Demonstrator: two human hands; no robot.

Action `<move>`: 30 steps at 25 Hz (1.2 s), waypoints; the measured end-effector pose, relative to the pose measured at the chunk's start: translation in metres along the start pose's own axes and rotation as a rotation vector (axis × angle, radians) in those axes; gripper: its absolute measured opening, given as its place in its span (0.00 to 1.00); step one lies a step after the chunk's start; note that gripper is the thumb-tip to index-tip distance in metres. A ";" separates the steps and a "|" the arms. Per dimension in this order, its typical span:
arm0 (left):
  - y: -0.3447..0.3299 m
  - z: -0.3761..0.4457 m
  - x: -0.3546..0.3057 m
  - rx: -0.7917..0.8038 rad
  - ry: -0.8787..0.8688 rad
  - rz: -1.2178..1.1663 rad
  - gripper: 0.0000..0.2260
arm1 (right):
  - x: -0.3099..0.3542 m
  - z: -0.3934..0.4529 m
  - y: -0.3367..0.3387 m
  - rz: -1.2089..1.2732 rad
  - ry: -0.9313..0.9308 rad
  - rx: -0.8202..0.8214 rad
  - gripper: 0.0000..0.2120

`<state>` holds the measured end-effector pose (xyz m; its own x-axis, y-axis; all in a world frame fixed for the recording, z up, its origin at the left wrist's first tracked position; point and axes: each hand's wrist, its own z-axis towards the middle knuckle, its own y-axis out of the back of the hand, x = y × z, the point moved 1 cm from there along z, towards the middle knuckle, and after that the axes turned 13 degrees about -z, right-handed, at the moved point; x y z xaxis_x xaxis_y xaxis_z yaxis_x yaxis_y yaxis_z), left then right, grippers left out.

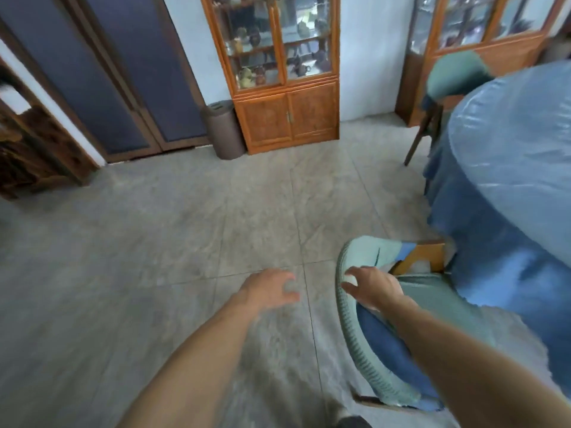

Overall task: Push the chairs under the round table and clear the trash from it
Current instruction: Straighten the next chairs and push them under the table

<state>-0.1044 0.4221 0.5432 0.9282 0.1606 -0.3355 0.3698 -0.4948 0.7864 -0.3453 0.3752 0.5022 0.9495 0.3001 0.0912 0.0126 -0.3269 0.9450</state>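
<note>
Grey tiled floor [185, 227], with a wooden display cabinet [278, 72] at 12 o'clock and a round table [509, 156] under a blue cloth at 2 to 3 o'clock; no trash shows on the part of the table in view. Item one: near chair [401, 335], at 5 o'clock, with a pale green padded cover, blue seat and wooden frame, standing just beside the hanging cloth and not yet fully under it. Item two: far chair [454, 75], green-backed, at 1 o'clock, close against the table's far edge. Handling, as judged: the near chair looks moderately light with a stiff frame; its padding is soft and may slip under the palm, so the firm curved top rim of the backrest is the best hold for a push toward 3 o'clock. Right hand [370, 288]: fingers [349, 285] spread and relaxed, over the backrest rim, gripping nothing; contact cannot be told. Left hand [272, 288]: fingers loosely curled, empty, over bare floor, near the chair at its 9 o'clock side.
</note>
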 end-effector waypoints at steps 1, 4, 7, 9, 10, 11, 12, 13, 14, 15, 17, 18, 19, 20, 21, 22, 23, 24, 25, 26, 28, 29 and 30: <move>0.008 0.024 -0.017 0.024 -0.054 0.026 0.31 | -0.017 0.007 0.003 0.026 -0.057 0.006 0.22; 0.015 0.080 -0.062 0.142 -0.200 0.135 0.33 | -0.066 0.012 0.004 0.106 -0.227 0.030 0.20; 0.020 0.129 -0.097 0.236 -0.355 0.242 0.34 | -0.103 0.004 -0.004 0.149 -0.413 0.053 0.20; 0.019 0.158 -0.116 0.287 -0.459 0.308 0.35 | -0.117 -0.004 -0.013 0.167 -0.541 0.081 0.21; 0.018 0.173 -0.124 0.307 -0.515 0.345 0.35 | -0.120 -0.005 -0.018 0.182 -0.598 0.095 0.22; 0.016 0.189 -0.130 0.333 -0.574 0.398 0.35 | -0.119 -0.005 -0.022 0.201 -0.653 0.110 0.22; 0.014 0.202 -0.133 0.353 -0.628 0.458 0.36 | -0.114 -0.004 -0.026 0.220 -0.697 0.129 0.22; 0.013 0.214 -0.134 0.369 -0.683 0.521 0.36 | -0.107 -0.003 -0.031 0.243 -0.735 0.141 0.23; 0.013 0.225 -0.134 0.389 -0.743 0.590 0.37 | -0.097 -0.001 -0.038 0.274 -0.775 0.156 0.23; 0.015 0.234 -0.131 0.408 -0.793 0.660 0.37 | -0.084 0.001 -0.044 0.310 -0.809 0.168 0.23; 0.018 0.258 -0.123 0.448 -0.877 0.773 0.38 | -0.055 0.006 -0.053 0.392 -0.869 0.190 0.25; 0.017 0.267 -0.119 0.474 -0.904 0.820 0.37 | -0.040 0.007 -0.056 0.430 -0.895 0.198 0.27; 0.016 0.274 -0.117 0.498 -0.938 0.870 0.37 | -0.025 0.007 -0.058 0.464 -0.926 0.206 0.29; 0.013 0.279 -0.115 0.515 -0.979 0.917 0.37 | -0.011 0.007 -0.061 0.500 -0.958 0.218 0.31; 0.009 0.284 -0.115 0.530 -1.029 0.958 0.37 | 0.004 0.008 -0.063 0.540 -0.992 0.223 0.33; 0.005 0.287 -0.116 0.539 -1.079 0.982 0.36 | 0.017 0.009 -0.067 0.575 -1.017 0.227 0.34; 0.000 0.288 -0.117 0.541 -1.129 1.000 0.36 | 0.029 0.010 -0.070 0.598 -1.040 0.226 0.35; -0.005 0.289 -0.120 0.543 -1.174 1.016 0.35 | 0.039 0.011 -0.073 0.611 -1.070 0.225 0.36; -0.009 0.289 -0.123 0.552 -1.195 1.032 0.33 | 0.048 0.014 -0.076 0.617 -1.091 0.227 0.36; -0.014 0.290 -0.124 0.563 -1.209 1.058 0.32 | 0.055 0.017 -0.079 0.619 -1.105 0.234 0.36; -0.023 0.292 -0.124 0.565 -1.254 1.124 0.29 | 0.067 0.027 -0.084 0.587 -1.117 0.237 0.34; -0.027 0.294 -0.124 0.566 -1.279 1.151 0.28 | 0.071 0.031 -0.086 0.573 -1.134 0.228 0.33; -0.032 0.296 -0.123 0.570 -1.296 1.165 0.28 | 0.074 0.036 -0.088 0.564 -1.153 0.218 0.31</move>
<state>-0.2419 0.1650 0.4060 -0.0400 -0.9843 -0.1719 -0.6791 -0.0994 0.7273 -0.2653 0.3940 0.4142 0.5599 -0.8279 0.0331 -0.5271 -0.3251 0.7851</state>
